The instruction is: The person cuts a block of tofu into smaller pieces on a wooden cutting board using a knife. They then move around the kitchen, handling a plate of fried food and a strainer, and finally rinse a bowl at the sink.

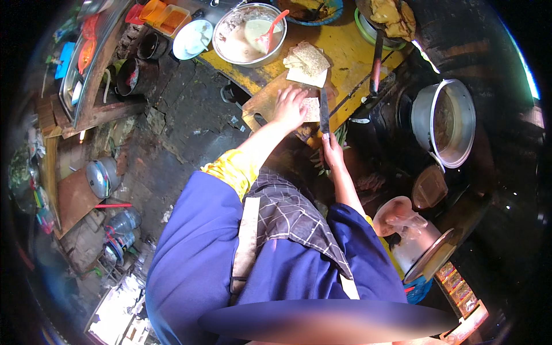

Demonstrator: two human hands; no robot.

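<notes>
My left hand (289, 108) lies over a flat, speckled piece, apparently tempeh (312, 110), and steadies it on a wooden cutting board (267, 97). Its fingers cover the piece's left part. My right hand (332, 152) grips the handle of a knife (324, 113), whose dark blade points away from me along the piece's right edge. Whether the blade cuts into it cannot be made out. Just beyond, a stack of similar thin square slices (307, 62) sits at the board's far end.
On the yellow table (351, 82) stands a metal bowl of pale batter (241, 41) with a red spoon (271, 32). A long-handled strainer (376, 64) holds fried pieces (392, 17) at the far right. A large aluminium pot (444, 123) stands at right. Blackened pots (133, 77) are at left.
</notes>
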